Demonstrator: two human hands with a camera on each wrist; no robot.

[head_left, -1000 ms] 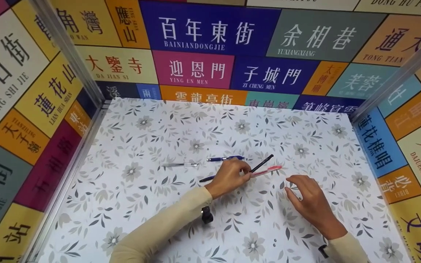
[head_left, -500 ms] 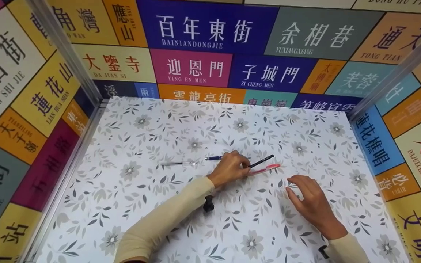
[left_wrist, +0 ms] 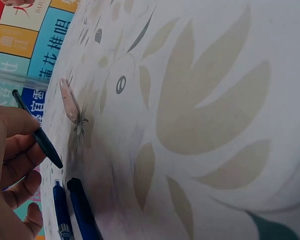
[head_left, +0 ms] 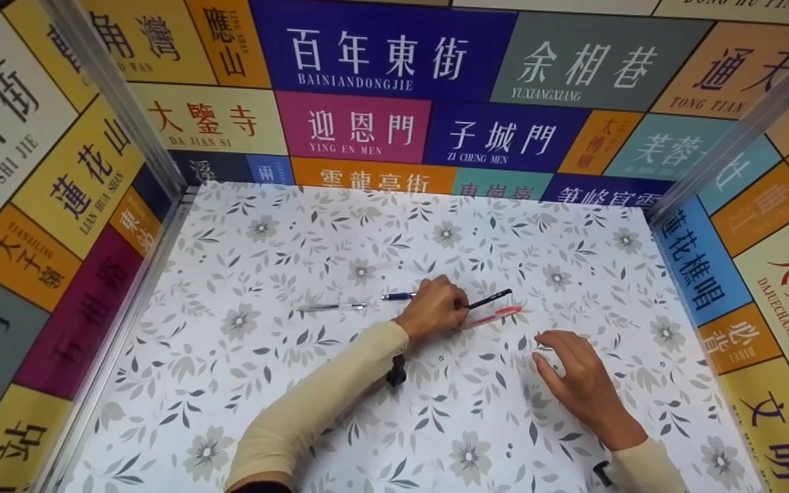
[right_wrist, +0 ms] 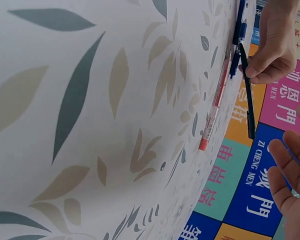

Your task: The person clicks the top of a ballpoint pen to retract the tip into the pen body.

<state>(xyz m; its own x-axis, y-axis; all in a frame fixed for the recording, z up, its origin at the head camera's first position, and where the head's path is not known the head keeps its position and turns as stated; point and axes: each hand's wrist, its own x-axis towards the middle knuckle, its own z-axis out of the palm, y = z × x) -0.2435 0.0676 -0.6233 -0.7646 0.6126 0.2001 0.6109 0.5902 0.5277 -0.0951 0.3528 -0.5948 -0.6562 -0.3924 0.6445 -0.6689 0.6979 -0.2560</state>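
My left hand (head_left: 435, 307) pinches a slim black pen (head_left: 490, 299) between thumb and fingers, slanting up to the right in the head view. Below it lies a red pen (head_left: 494, 317) with a clear barrel. Two blue pens (left_wrist: 62, 207) lie close together under the left hand in the left wrist view; in the head view the hand hides part of them. My right hand (head_left: 583, 383) holds nothing, its fingers loosely bent, to the right of the red pen. In the right wrist view its fingers (right_wrist: 290, 165) are near the black pen's lower end.
A clear-barrelled pen (head_left: 331, 307) lies left of the blue pens. The table (head_left: 340, 424) has a white floral cover. Colourful panels with street names (head_left: 381, 55) enclose it at the back and both sides, with metal posts (head_left: 127, 103) at the corners.
My left hand has shifted slightly up and right, now covering more of the blue pen. A dark pen end that stuck out left of that hand no longer shows there. The right hand stays nearly still.
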